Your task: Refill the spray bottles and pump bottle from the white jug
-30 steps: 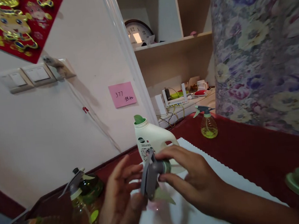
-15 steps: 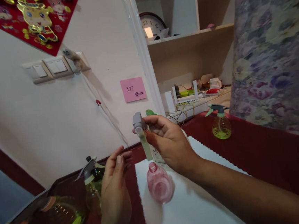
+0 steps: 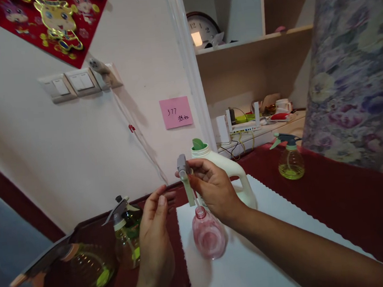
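Observation:
My right hand point(image 3: 215, 188) pinches a grey and pale-green spray nozzle point(image 3: 182, 164), trigger hanging down. Its thin tube points down at the mouth of a pink clear bottle point(image 3: 209, 235), which stands upright on the white sheet; whether the tube's end is inside the neck I cannot tell. To the left, my left hand point(image 3: 157, 227) is raised with its fingers apart and holds nothing. Behind my right hand is a pale jug point(image 3: 241, 170) with a handle and an open neck, a green leaf-shaped piece point(image 3: 197, 144) showing at its mouth.
Several spray bottles with yellow-green liquid stand about: a ribbed one point(image 3: 91, 264) and a clear one point(image 3: 125, 245) at left, another point(image 3: 291, 164) at right. The white sheet point(image 3: 249, 268) covers part of the dark red table point(image 3: 350, 192). A router point(image 3: 243, 123) sits behind.
My right hand has lowered the nozzle toward the pink bottle's neck, and more of the pale jug shows behind it. The left hand stays raised beside the bottle. The view has shifted slightly.

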Demonstrator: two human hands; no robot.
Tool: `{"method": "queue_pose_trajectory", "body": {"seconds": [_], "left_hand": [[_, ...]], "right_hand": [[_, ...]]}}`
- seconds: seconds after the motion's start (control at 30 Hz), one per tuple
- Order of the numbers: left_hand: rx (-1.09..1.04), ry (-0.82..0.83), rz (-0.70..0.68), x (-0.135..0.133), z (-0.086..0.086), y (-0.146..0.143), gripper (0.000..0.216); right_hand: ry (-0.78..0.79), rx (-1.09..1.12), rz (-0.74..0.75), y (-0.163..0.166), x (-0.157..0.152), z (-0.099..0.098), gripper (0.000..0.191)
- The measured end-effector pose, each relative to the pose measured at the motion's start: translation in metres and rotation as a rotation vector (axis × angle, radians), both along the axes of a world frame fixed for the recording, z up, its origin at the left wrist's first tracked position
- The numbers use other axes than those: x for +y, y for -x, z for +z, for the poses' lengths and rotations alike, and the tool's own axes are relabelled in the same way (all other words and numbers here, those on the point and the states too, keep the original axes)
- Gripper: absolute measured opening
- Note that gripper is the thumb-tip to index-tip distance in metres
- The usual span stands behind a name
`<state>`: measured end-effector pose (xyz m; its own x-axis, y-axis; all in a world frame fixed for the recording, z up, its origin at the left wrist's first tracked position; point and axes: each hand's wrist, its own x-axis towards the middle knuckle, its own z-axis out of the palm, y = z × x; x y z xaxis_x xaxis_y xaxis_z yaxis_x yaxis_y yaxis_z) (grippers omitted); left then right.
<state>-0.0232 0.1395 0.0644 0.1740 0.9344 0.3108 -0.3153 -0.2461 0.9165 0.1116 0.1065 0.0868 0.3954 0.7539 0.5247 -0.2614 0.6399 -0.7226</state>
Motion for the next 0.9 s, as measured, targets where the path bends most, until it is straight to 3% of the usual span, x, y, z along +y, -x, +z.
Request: {"method": "queue_pose_trajectory", "body": {"seconds": [0.53,0.7,0.9], "left_hand": [[0.192,0.037,-0.215,0.006,-0.019,-0.007,0.033],[0.227,0.049,-0.247,0.011,-0.029,-0.011,0.035],[0.274,0.026,-0.241,0.012,-0.031,-0.012,0.032]], "right_hand": [[0.159,0.032,-0.116,0.006,0.006,-0.086,0.028],[0.184,0.052,-0.110,0.007,0.005,-0.099,0.033],[0.237,0.022,-0.101,0.005,-0.004,-0.100,0.033]]}}
